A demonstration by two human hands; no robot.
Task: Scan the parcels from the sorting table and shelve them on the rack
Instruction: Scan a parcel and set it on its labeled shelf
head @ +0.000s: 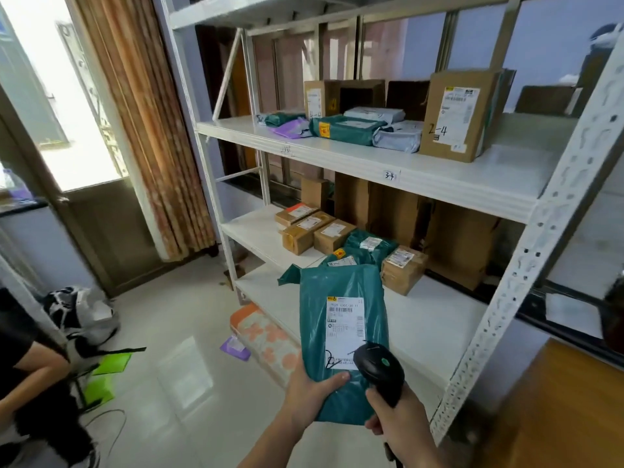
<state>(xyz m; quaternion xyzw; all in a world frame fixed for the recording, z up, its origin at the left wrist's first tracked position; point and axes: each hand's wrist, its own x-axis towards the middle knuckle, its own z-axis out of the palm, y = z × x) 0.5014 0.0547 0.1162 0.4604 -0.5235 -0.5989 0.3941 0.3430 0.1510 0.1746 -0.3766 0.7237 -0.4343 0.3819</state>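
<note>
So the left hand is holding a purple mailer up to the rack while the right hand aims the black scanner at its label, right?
Not quite. The head view shows the mailer is teal green, not purple. The left hand does hold it before the rack, and the right hand aims the black scanner at its label.

"2-4" is handwritten on the tall brown cardboard box [456,116] on the white metal rack [388,163]; "3-4" is marked on a small tag [390,175] below that box; "4-4" on the smaller brown box [315,99] left of it.
</note>
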